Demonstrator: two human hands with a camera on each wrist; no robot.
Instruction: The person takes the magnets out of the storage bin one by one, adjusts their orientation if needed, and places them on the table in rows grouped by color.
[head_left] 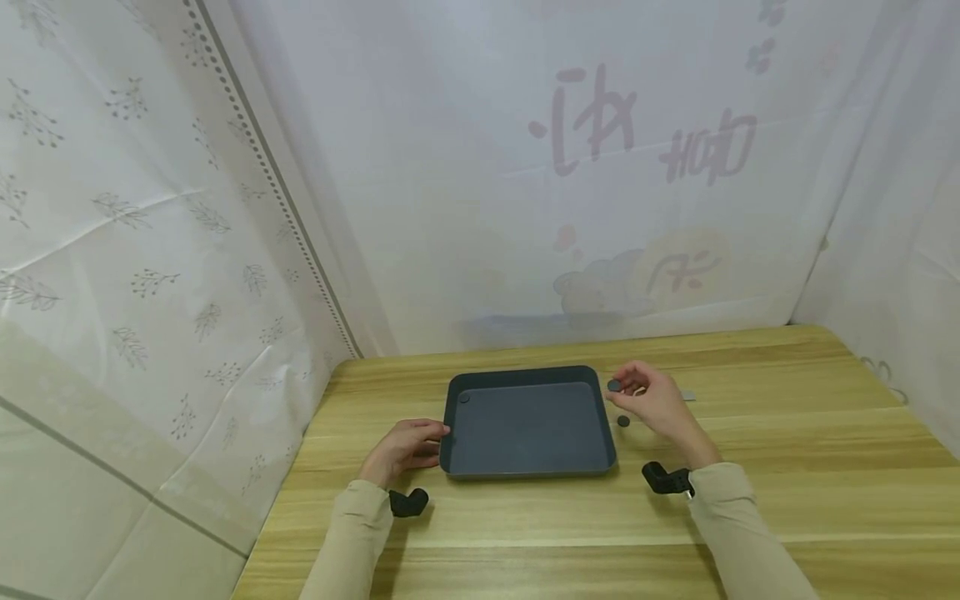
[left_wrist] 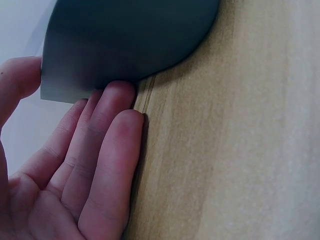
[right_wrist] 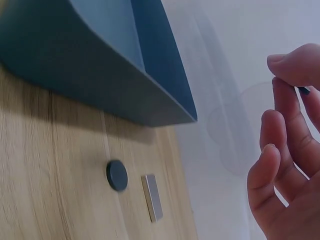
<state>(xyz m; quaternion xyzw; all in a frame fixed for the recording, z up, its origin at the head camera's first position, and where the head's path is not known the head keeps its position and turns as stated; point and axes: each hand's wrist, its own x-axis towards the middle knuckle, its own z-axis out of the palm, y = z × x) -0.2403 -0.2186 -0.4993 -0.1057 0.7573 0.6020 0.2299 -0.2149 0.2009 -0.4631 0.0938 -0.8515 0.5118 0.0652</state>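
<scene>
A dark grey rectangular tray point(head_left: 532, 429) lies on the table, with one small round dark disc in its far left corner. My left hand point(head_left: 406, 450) holds the tray's left side, thumb at the rim and fingers against the outer wall point(left_wrist: 125, 45). To the right of the tray, my right hand point(head_left: 652, 403) is raised and pinches a dark disc point(head_left: 614, 386) between thumb and fingers. In the right wrist view only a dark sliver of that disc point(right_wrist: 304, 90) shows. Another dark disc point(right_wrist: 117, 175) lies on the table below the right hand.
A small flat silvery bar point(right_wrist: 152, 198) rests on the wood to the right of the loose disc, partly behind the right hand in the head view. The wooden table point(head_left: 525, 533) meets white patterned curtains point(head_left: 465, 208) at the back and left side.
</scene>
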